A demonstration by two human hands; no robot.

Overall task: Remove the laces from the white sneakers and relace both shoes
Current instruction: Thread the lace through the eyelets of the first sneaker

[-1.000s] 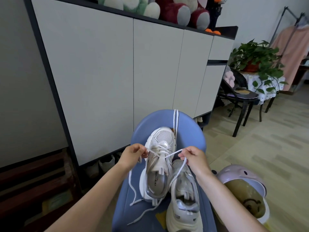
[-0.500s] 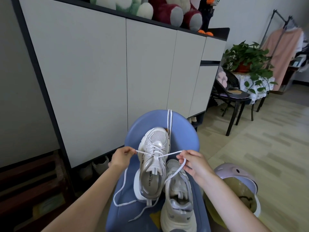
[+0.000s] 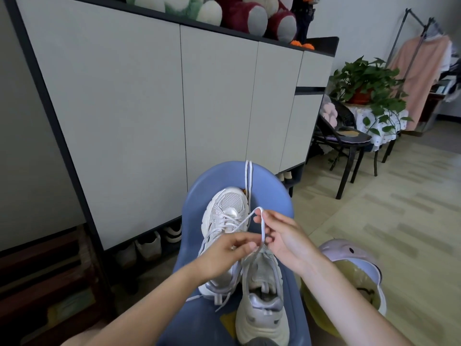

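Note:
Two white sneakers stand on a blue chair (image 3: 272, 191). The left sneaker (image 3: 228, 213) is laced across its front; the right sneaker (image 3: 262, 293) shows no lace. My right hand (image 3: 284, 236) pinches a loop of the white lace (image 3: 258, 213) raised above the left sneaker. My left hand (image 3: 230, 248) has come across the shoe and pinches the same lace just below the loop. Loose lace ends hang under the left sneaker's heel. A second white lace (image 3: 249, 176) lies draped over the chair's back.
A tall white cabinet (image 3: 149, 121) with plush toys on top stands right behind the chair, shoes underneath. A lilac-lidded bin (image 3: 349, 253) sits on the floor at my right. Farther right are a black chair, a potted plant (image 3: 366, 83) and a clothes rack.
My hands were apart, pulling the two lace ends sideways; now they have come together over the shoe. The right hand has formed a loop and the left hand has crossed to it.

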